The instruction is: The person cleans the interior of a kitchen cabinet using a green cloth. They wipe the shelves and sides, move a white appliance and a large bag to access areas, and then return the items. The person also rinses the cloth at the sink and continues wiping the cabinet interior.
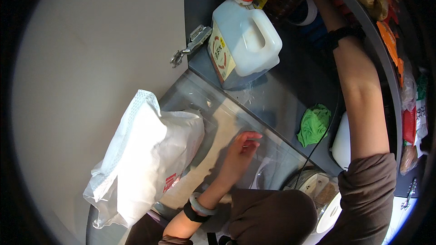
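Observation:
My left hand (pixel 240 151) hangs over the clear drawer or bin below the cabinet shelf, its fingers loosely curled with nothing between them; a pale bangle and a black band circle the wrist. My right arm reaches up into the dark cabinet, past the green cloth, and the right hand is hidden among the things at the back. A white plastic jug (pixel 238 37) with a red cap, a handle and a paper label stands on the grey shelf. To the left of my left hand, a white woven sack (pixel 146 156) in thin clear plastic leans by the wall.
A crumpled green cloth (pixel 315 125) and a thin black cable (pixel 318 143) lie on the shelf. A metal hinge (pixel 192 44) juts out beside the jug. Packaged goods, one in an orange wrapper (pixel 390 44), line the upper shelf. A round clear-lidded container (pixel 318 190) sits lower right.

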A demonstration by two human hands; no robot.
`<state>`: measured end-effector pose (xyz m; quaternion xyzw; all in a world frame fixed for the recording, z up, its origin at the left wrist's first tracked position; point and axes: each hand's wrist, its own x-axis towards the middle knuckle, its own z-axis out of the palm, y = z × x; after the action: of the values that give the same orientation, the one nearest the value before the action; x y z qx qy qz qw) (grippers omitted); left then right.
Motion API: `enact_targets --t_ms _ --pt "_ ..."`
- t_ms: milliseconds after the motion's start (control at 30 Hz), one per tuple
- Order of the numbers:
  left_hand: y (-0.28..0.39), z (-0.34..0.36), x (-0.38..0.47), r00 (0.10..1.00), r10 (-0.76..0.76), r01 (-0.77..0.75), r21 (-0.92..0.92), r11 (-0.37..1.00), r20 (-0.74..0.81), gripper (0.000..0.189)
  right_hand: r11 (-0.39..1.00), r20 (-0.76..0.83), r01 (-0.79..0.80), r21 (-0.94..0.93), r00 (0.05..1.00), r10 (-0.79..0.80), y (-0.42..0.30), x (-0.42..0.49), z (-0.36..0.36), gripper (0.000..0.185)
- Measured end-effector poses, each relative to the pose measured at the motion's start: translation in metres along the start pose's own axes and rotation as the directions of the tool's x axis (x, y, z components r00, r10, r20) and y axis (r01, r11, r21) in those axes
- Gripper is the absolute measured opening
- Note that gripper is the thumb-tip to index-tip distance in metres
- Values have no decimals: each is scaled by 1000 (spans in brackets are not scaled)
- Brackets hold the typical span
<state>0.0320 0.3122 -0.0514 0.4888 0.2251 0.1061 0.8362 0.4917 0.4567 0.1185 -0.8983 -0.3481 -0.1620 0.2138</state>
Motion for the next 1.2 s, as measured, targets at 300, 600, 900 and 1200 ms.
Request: enact_targets --t_ms 300,600,900,1200 --pt "-5 0 -3 1000 -8 8 44 999 6 20 999 -19 31 26 999 -30 -18 -2 9 50" --pt "-7 -10 -4 998 -58 60 28 998 -40 20 997 -13 61 52 998 -60 -41 8 18 50" --pt "-13 -9 -5 997 -41 43 38 998 -68 21 994 -16 66 83 998 -65 -46 7 15 51" --pt "-18 17 0 999 29 -30 42 999 14 21 993 -22 54 104 998 -52 -36 -2 -2 51"
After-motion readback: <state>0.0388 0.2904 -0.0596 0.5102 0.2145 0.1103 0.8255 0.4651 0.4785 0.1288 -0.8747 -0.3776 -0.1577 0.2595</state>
